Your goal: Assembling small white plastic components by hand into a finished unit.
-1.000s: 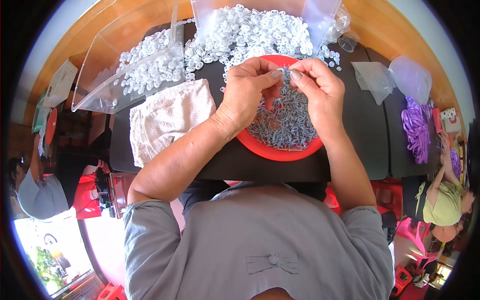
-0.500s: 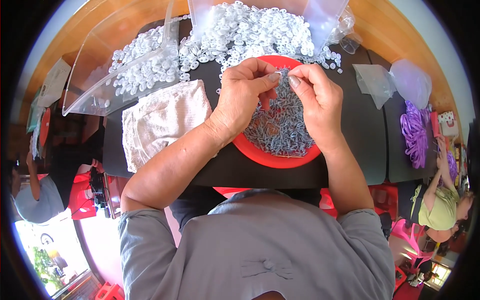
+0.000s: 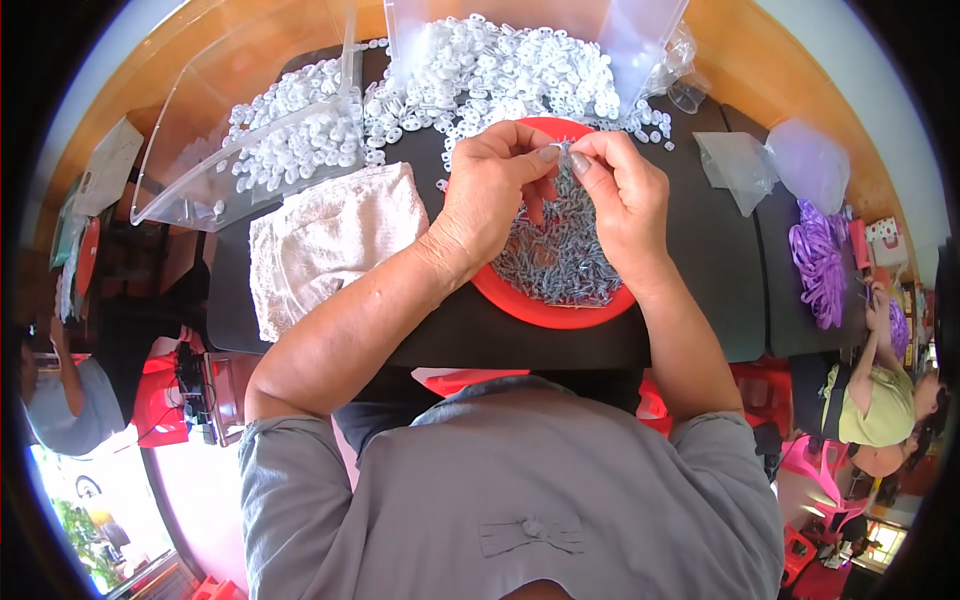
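Left hand (image 3: 485, 190) and right hand (image 3: 625, 190) meet over the far side of a red bowl (image 3: 550, 317) on the dark bench (image 3: 700, 290), thumbs and forefingers nearly together. Left thumb and forefinger appear pinched on a small pale piece (image 3: 561, 145); whether the right fingertips grip it too, or a grey piece, I cannot tell.

That pale piece looks light, stiff and perhaps slick — best taken by its edge, thumb against forefinger, with little squeeze. Slim grey pieces (image 3: 560, 270) heaped in the bowl look light and hard as well, likely to cling together or roll; one would be easiest to lift by an end. White oval pieces (image 3: 510, 65) beyond, piled in and in front of a clear bin (image 3: 650, 45), seem light too, with a rim to pinch.

The fingers cover part of the bowl and much of the pale piece, so its shape — and any join with a grey one — is unreadable. Whether the grey pieces are metal or plastic is unclear. The bin is cut off at the top.
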The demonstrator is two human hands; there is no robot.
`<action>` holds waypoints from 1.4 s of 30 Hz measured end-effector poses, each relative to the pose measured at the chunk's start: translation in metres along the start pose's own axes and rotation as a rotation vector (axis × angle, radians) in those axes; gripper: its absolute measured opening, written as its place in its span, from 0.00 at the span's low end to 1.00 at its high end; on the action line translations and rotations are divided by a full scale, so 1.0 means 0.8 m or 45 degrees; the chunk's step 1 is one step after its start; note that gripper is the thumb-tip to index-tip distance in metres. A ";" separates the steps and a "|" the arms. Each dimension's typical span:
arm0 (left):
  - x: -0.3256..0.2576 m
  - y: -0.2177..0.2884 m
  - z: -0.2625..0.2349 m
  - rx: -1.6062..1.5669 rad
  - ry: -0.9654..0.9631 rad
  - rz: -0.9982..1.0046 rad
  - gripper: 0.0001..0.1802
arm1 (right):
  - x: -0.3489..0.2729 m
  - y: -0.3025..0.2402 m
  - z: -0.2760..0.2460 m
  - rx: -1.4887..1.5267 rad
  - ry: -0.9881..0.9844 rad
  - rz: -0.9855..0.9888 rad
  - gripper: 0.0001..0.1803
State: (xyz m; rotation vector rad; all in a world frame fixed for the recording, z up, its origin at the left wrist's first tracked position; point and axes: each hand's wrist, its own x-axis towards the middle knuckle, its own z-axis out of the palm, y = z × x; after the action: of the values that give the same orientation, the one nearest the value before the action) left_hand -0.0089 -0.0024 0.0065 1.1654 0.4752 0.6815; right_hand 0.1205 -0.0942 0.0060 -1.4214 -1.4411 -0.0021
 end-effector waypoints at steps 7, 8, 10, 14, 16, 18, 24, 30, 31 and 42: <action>-0.002 0.002 0.003 -0.091 -0.011 -0.063 0.06 | -0.001 -0.001 -0.001 0.013 0.019 -0.019 0.02; -0.002 0.002 0.005 -0.088 0.008 -0.050 0.05 | 0.000 -0.001 -0.002 -0.002 0.020 -0.023 0.02; -0.001 0.001 0.005 -0.094 0.011 -0.052 0.05 | 0.000 0.001 -0.002 0.009 0.028 -0.026 0.02; -0.001 -0.002 0.005 -0.114 0.041 -0.070 0.05 | -0.002 0.002 0.000 0.066 0.057 -0.014 0.02; -0.001 -0.002 0.005 -0.105 0.045 -0.070 0.05 | -0.001 0.002 0.000 0.070 0.061 -0.011 0.02; -0.002 -0.002 0.006 -0.097 0.050 -0.071 0.05 | -0.001 0.002 0.000 0.074 0.063 -0.006 0.02; -0.001 -0.001 0.005 -0.049 0.038 -0.040 0.04 | 0.000 0.002 0.001 0.067 0.040 0.007 0.02; -0.007 -0.009 0.008 -0.092 0.103 -0.049 0.03 | -0.004 -0.001 0.007 0.086 0.047 0.024 0.04; -0.008 -0.010 0.009 -0.068 0.130 -0.061 0.03 | -0.005 -0.001 0.009 0.082 0.053 0.017 0.04; -0.012 -0.007 0.010 -0.233 0.234 -0.199 0.04 | -0.008 -0.001 0.017 0.203 0.003 0.201 0.01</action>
State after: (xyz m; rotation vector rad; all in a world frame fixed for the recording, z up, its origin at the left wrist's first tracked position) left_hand -0.0091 -0.0163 0.0039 0.8877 0.6383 0.6843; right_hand 0.1095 -0.0902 -0.0036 -1.3989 -1.2942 0.2067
